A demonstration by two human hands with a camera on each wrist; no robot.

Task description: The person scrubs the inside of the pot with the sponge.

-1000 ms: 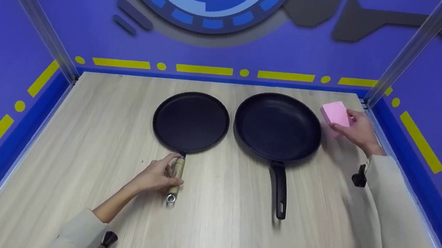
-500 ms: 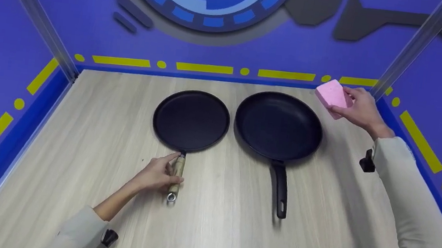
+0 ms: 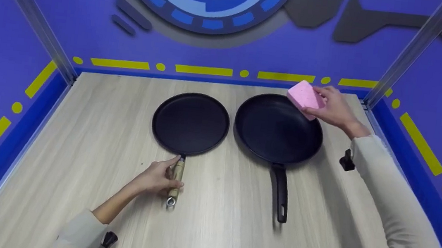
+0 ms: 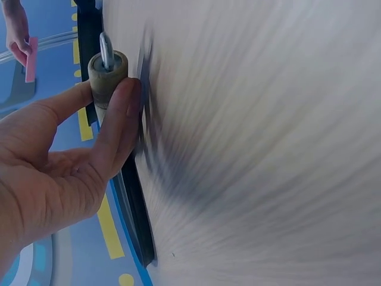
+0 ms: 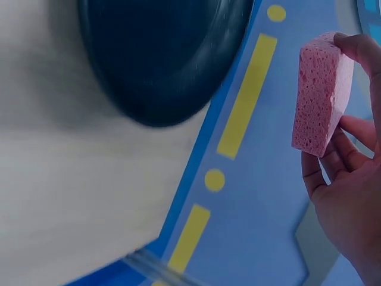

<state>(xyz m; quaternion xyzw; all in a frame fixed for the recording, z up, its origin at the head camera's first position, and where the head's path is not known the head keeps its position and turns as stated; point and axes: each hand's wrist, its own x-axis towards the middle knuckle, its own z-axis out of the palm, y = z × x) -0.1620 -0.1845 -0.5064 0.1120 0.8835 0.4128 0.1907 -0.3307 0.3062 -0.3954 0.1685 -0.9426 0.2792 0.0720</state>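
Observation:
My left hand (image 3: 159,176) grips the wooden handle (image 4: 107,77) of a flat black crepe pan (image 3: 191,123), with the metal hanging ring showing at the handle's end. The pan lies on the table at centre left. Up at the back right, my right hand (image 3: 336,109) pinches a pink sponge (image 3: 304,97) between thumb and fingers. In the head view the sponge overlaps the far right rim of a deeper black frying pan (image 3: 276,132). The right wrist view shows the porous face of the sponge (image 5: 315,98), apart from the pan's edge.
The frying pan's black handle (image 3: 279,193) points toward the front of the wooden table (image 3: 91,134). Blue panels with yellow marks (image 3: 203,70) wall in the back and both sides. Metal posts (image 3: 416,50) stand in the corners.
My right hand has lifted the sponge from beside the frying pan and carried it left, over the pan's far rim. The left hand still holds the crepe pan's handle in place.

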